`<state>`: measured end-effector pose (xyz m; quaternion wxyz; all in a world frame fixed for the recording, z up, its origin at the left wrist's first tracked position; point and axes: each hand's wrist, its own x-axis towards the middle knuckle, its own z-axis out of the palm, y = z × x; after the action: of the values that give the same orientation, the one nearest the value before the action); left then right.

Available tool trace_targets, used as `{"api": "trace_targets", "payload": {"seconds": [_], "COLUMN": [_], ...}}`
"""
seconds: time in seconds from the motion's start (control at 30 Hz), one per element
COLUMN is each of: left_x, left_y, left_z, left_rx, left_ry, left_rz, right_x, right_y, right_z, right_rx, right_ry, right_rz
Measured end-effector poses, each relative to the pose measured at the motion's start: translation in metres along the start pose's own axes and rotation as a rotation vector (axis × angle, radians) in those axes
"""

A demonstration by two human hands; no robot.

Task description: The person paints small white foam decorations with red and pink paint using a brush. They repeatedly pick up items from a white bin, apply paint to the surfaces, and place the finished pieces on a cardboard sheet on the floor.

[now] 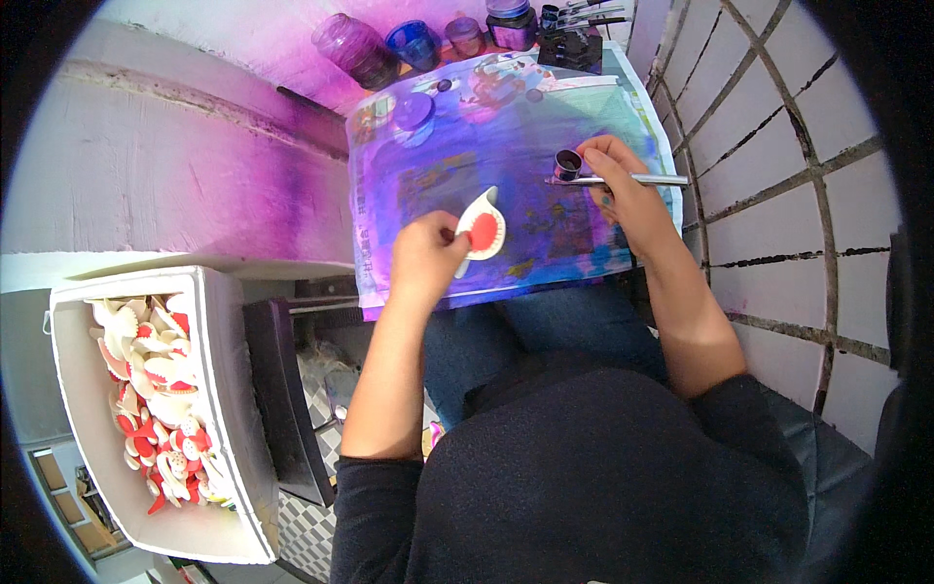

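My left hand (429,254) grips a small white moulded piece (490,226) with a red patch in its middle and a pointed upper end. Its fingers cover the left edge of the piece. In my right hand (620,182) is a silver airbrush (660,179), its nozzle turned to the left. A small round paint cup (568,165) with dark liquid sits on top of it. The two hands are apart, both over a table covered with paint-stained paper (438,171), mostly purple and blue. No spray is visible between the airbrush and the piece.
Paint jars, among them a large purple jar (357,51) and a blue cup (414,45), line the back. More airbrushes rest on a black holder (570,52). A purple lid (414,111) lies on the paper. At left, a white foam box (259,467) holds many red-and-white pieces. A tiled wall (773,212) stands close at right.
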<state>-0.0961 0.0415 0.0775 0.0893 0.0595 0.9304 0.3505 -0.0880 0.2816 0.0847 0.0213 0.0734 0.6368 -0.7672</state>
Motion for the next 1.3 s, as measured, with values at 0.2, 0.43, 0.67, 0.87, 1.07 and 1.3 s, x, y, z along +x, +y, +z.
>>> {"api": "trace_targets", "payload": {"seconds": [0.2,0.43,0.67,0.87,1.07,1.3], "left_x": [-0.006,-0.014,-0.02,-0.021,-0.022,-0.023], "left_y": [-0.019,-0.028,-0.025,-0.025,-0.027,-0.029], "left_z": [0.001,0.01,0.011,0.011,0.01,0.009], "left_rx": [-0.581,-0.784,-0.85,-0.958,-0.982,-1.106], "left_ry": [0.004,0.074,0.11,0.16,0.274,0.347], "left_rz": [-0.099,-0.033,-0.099,-0.152,-0.115,-0.228], "right_x": [0.008,0.017,0.006,-0.004,-0.02,-0.024], "right_y": [-0.019,-0.02,-0.02,-0.022,-0.024,-0.007], "right_z": [0.014,0.03,0.036,0.039,0.049,0.053], "right_rx": [0.059,0.061,0.008,-0.041,-0.057,-0.056], "right_ry": [-0.018,-0.036,-0.091,-0.111,-0.201,-0.276], "right_rz": [0.052,-0.004,-0.023,-0.05,-0.08,-0.05]}}
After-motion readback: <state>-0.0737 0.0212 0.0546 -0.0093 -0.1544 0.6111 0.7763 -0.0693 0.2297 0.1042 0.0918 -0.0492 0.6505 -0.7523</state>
